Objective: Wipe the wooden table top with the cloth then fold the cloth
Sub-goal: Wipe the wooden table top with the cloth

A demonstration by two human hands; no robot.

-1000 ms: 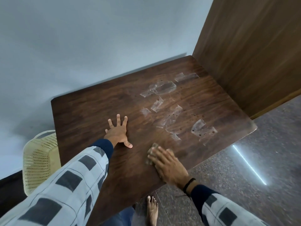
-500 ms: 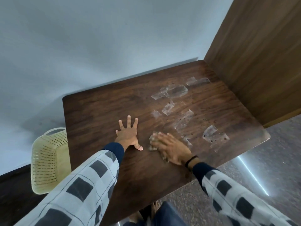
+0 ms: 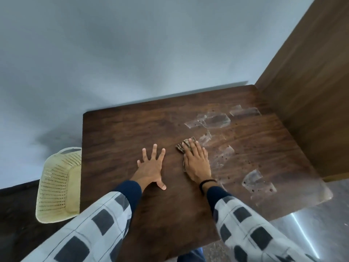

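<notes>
A dark wooden table top (image 3: 120,133) fills the middle of the view, with several strips of old clear tape (image 3: 217,120) stuck on its right half. My right hand (image 3: 197,162) lies flat on a small brownish cloth (image 3: 182,145), pressing it to the wood near the table's centre; only the cloth's far end shows past my fingertips. My left hand (image 3: 151,167) rests palm down with fingers spread on bare wood, just left of the cloth, holding nothing.
A pale yellow perforated plastic basket (image 3: 58,186) stands on the floor against the table's left edge. A grey wall runs behind the table, and a brown wooden panel (image 3: 309,82) rises along its right side. Grey stone floor lies at the lower right.
My right hand has slid the cloth away from the near edge toward the table's centre. My left hand has stayed planted flat on the wood. The camera has tilted up.
</notes>
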